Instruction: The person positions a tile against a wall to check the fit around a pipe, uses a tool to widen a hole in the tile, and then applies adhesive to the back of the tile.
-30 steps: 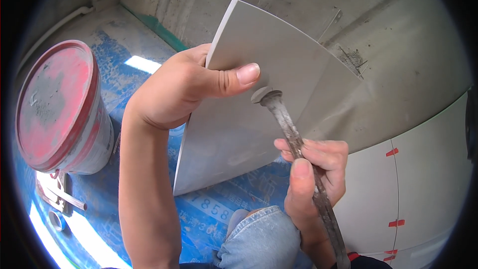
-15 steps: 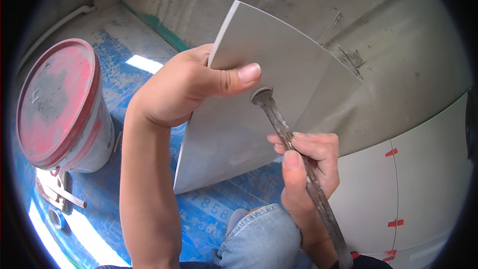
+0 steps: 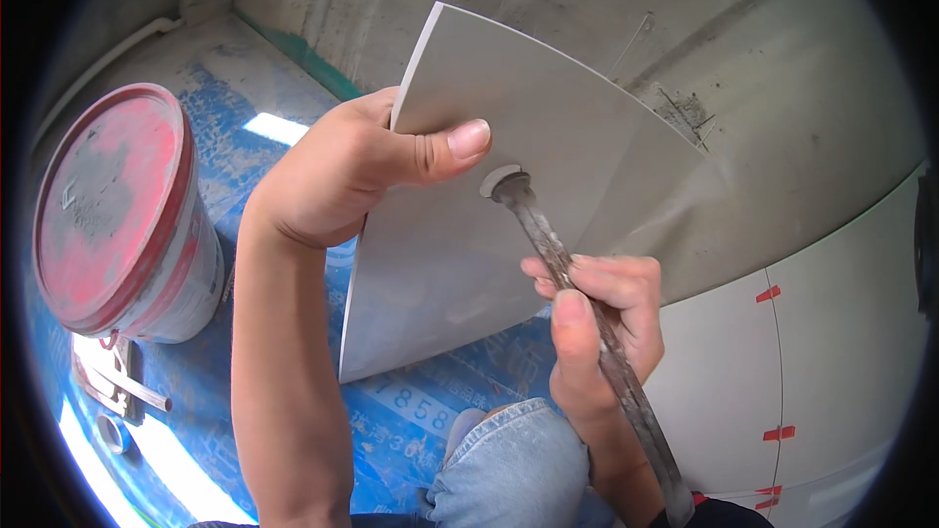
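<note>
My left hand grips the left edge of a pale grey glossy tile, thumb on its front face and fingers hidden behind. The tile is held upright and tilted, its lower corner near the floor. In my right hand is a worn, dirty metal bar, pinched between thumb and fingers. Its flared round end is at the tile's face, just below my left thumb; a pale crescent shows beside it. Whether the end touches the tile, I cannot tell. The bar's other end runs down beside my right forearm.
A white bucket with a dirty red lid stands at the left on blue printed floor sheeting. Beside it lie a small tray-like object and a tape roll. Large laid tiles with red clips meet the concrete wall at right.
The tile's upper part and my left hand have shifted slightly left. The bar's round end has moved a little left too, and a pale crescent now shows beside it.
</note>
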